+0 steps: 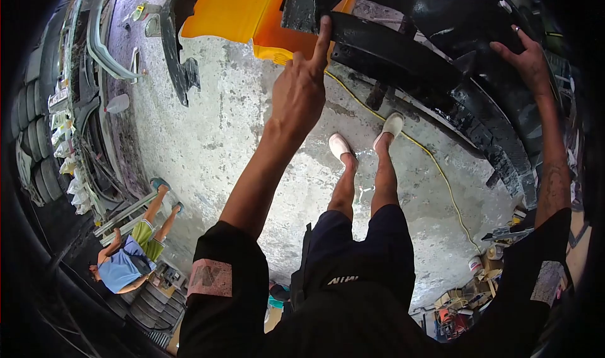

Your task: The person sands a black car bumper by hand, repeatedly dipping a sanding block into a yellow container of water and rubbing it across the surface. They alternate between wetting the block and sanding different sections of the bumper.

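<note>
A large black car bumper (403, 46) curves across the top right of the head view. My left hand (296, 87) is at its left end, index finger stretched out with the tip right at the corner of a worn black edge. The other left fingers are curled, and nothing shows in them. Farther right, my right hand (529, 62) lies against the dark glossy surface, thumb and fingers spread. Behind the bumper's left end is a yellow-orange panel (230, 11). A separate scuffed black strip (173, 52) hangs down to its left.
A yellow hose (435, 159) runs over the stained concrete floor (208, 144) near my feet. A person in a blue top (126, 263) is at lower left, by stacked dark parts (151, 304). Tools and boxes (463, 301) clutter the lower right. A plastic jug (118, 103) stands left.
</note>
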Demonstrator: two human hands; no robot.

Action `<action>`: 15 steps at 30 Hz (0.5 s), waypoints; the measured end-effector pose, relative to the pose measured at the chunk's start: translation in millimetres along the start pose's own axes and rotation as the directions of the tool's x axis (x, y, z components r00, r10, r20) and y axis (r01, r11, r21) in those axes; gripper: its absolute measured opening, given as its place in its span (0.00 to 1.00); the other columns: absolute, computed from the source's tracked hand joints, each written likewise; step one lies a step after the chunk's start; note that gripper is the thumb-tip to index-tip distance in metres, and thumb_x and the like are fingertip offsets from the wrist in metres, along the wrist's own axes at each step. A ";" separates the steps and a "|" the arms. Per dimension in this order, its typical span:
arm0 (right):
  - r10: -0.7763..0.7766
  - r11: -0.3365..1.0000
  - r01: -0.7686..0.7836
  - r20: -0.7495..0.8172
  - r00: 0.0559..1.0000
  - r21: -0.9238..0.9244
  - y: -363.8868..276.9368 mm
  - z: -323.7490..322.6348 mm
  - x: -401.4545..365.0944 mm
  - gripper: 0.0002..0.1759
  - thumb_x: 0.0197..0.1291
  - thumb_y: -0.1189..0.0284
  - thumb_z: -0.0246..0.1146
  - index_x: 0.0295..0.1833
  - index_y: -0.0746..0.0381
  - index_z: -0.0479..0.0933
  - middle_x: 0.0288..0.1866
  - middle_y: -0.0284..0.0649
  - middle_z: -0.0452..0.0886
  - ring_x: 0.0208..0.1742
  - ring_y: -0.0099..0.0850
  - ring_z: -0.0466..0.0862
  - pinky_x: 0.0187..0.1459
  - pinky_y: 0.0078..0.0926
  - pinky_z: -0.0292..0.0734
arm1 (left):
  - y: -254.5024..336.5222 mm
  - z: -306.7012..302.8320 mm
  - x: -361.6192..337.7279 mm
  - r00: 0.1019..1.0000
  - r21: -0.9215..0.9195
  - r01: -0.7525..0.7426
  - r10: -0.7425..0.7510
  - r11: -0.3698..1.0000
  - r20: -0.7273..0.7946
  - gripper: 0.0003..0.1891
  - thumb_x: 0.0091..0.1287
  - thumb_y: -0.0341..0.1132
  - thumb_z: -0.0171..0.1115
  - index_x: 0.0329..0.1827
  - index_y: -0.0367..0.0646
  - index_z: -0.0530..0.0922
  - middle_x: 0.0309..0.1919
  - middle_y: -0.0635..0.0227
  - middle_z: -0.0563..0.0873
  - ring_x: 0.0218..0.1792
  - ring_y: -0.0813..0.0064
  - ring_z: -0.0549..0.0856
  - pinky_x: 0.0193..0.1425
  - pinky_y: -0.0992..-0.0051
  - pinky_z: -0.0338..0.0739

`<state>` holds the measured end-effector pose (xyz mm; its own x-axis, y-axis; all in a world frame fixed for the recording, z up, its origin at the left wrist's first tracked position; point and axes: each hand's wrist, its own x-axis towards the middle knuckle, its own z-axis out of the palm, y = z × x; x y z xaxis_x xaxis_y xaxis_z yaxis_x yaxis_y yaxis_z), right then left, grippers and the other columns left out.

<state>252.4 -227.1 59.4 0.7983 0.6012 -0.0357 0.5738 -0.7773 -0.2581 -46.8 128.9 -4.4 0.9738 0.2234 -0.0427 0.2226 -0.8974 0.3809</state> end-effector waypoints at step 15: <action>-0.004 1.000 0.004 0.017 1.000 -0.001 9.8 1.2 2.0 0.47 0.55 0.46 0.80 0.64 0.76 0.79 0.51 0.54 0.90 0.53 0.37 0.91 0.58 0.31 0.82 | 62.7 46.7 6.8 0.808 -0.238 -0.062 -0.091 0.969 -0.583 0.28 0.75 0.28 0.63 0.78 0.34 0.71 0.46 0.49 0.82 0.43 0.52 0.81 0.48 0.62 0.79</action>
<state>259.5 -233.2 55.6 0.7928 0.6073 -0.0512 0.5770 -0.7751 -0.2575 -24.1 56.4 -23.9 0.7389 0.4840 0.4688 0.1442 -0.7932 0.5916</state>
